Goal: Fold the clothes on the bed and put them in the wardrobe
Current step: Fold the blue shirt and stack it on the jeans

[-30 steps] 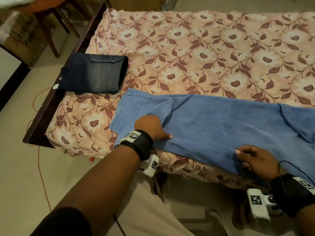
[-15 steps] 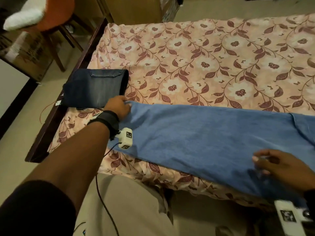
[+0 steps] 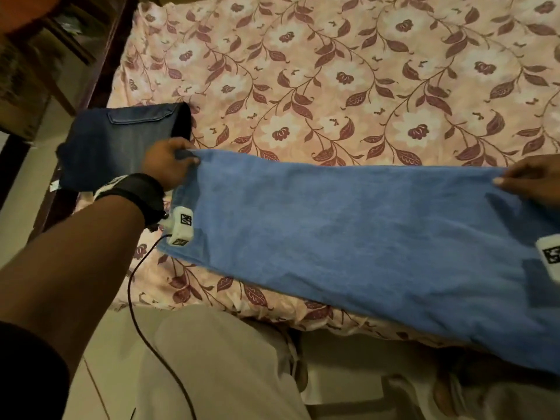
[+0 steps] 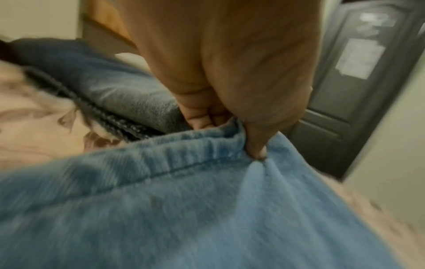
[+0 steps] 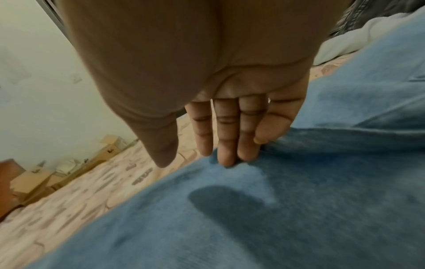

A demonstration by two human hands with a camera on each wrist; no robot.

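The bed carries a pink sheet printed with dark red leaves and pale flowers, and its dark wooden frame runs along the left edge. 2 garments lie directly on the sheet. Dark folded jeans sit at the left edge, by the frame. Light blue jeans stretch flat across the near side, their right part hanging over the bed's near edge.

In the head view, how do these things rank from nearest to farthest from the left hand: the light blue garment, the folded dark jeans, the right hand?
1. light blue garment: the left hand pinches its corner hem.
2. folded dark jeans: just beyond the hand, at the bed's left edge.
3. right hand: far right, fingers on the garment's far edge.
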